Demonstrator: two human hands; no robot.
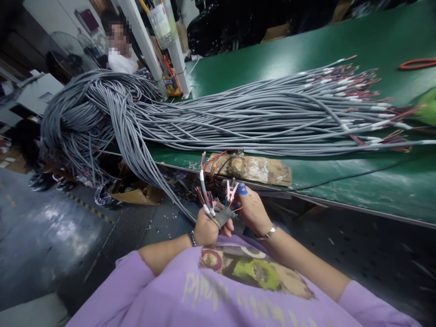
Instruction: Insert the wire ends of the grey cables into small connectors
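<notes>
My left hand is closed around several grey cables that run down to it from the bench. A grey cover wraps one of its fingers. White-sleeved cable ends with thin coloured wires stick up out of this hand, and one end stands higher than the others. Close by on the right is my right hand, with blue tape round the thumb and the fingers curled at the wire tips. What lies between those fingers is hidden. A pale pink clip shows between the two hands.
A thick bundle of grey cables lies along the green bench and droops over its left end. A worn wooden board sits at the front edge. Behind stand white posts. A person is at the far left.
</notes>
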